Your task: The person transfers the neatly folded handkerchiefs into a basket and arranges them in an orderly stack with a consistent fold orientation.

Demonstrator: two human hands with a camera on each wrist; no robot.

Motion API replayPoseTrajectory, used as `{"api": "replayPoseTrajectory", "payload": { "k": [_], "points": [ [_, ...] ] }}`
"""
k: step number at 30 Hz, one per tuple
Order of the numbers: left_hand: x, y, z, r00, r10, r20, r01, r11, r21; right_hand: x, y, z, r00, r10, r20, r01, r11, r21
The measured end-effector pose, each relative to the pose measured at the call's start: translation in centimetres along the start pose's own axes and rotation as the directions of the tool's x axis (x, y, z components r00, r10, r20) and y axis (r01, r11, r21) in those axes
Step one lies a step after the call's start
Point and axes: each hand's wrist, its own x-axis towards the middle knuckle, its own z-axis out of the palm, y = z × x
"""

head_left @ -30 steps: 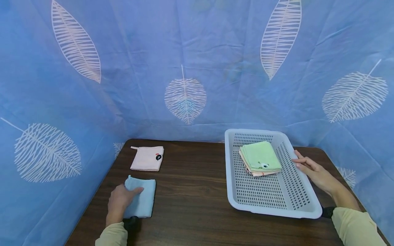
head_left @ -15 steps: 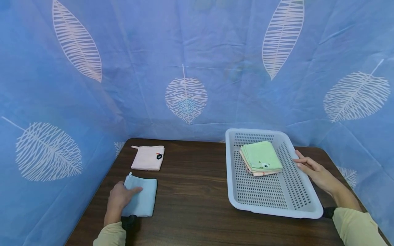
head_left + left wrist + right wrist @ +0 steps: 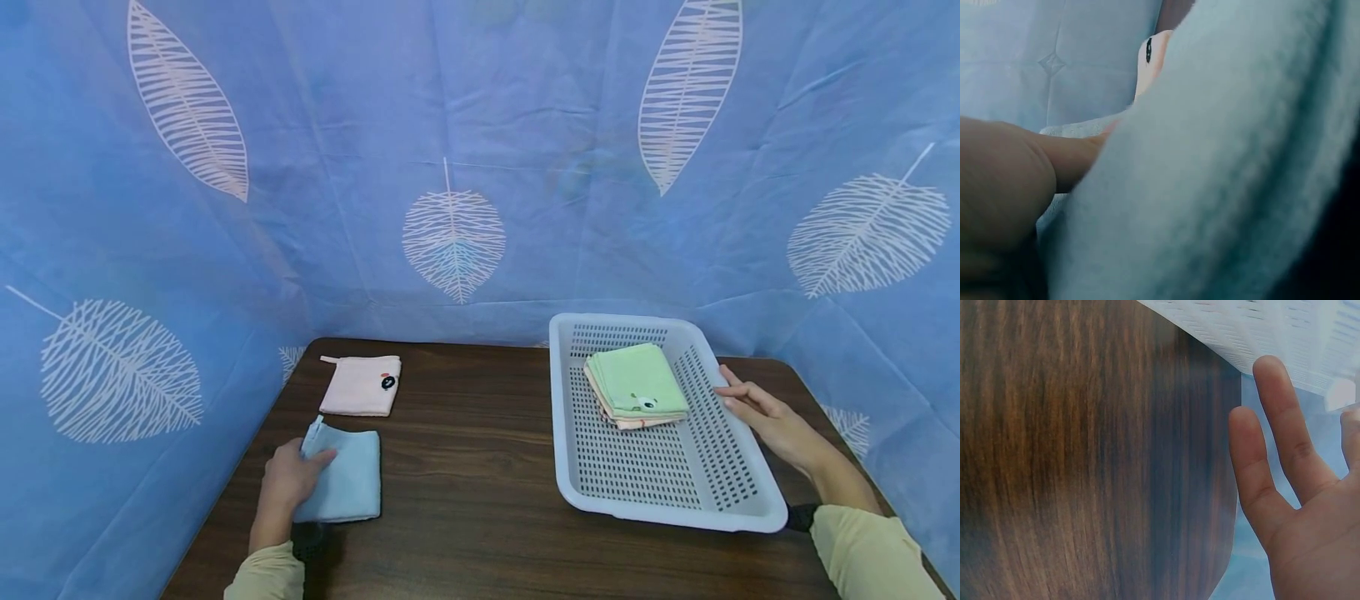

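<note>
Pinching a soft folded blue cloth (image 3: 341, 485), left hand (image 3: 288, 482); right hand (image 3: 765, 414) spread against perforated plastic basket (image 3: 738, 518)

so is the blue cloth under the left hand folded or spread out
Folded. The blue cloth is a compact rectangle, like the folded pink cloth beyond it; the left hand grips its left edge.

A staged recording booth rather than a lived-in room: a blue fabric backdrop (image 3: 525, 125) printed with pale leaf shapes hangs on three sides and closes off everything behind a small dark wood-grain table (image 3: 465, 483). On it sit only a white perforated plastic basket (image 3: 742, 512) with folded cloths (image 3: 636, 385) and two more folded washcloths, pink (image 3: 360, 385) and light blue (image 3: 348, 479)
</note>
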Motion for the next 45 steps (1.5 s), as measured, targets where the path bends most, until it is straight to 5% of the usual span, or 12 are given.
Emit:
{"api": "replayPoseTrajectory", "payload": {
  "k": [18, 28, 45],
  "points": [
    [-0.6, 1.0, -0.8, 0.995, 0.073, -0.068, -0.084, 0.978, -0.191, -0.2, -0.2, -0.1, 0.999, 0.03, 0.011, -0.03, 1.0, 0.006],
    [-0.7, 2.3, -0.5, 0.999, 0.013, 0.037, 0.003, 0.917, -0.398, -0.1, -0.2, -0.1, 1.0, 0.008, 0.02, -0.008, 1.0, 0.012],
    [-0.9, 5.2, 1.2, 0.993, 0.112, 0.042, -0.078, 0.872, -0.484, -0.1, -0.2, 0.0, 0.999, 0.035, 0.004, -0.035, 0.999, -0.022]
  ]
}}
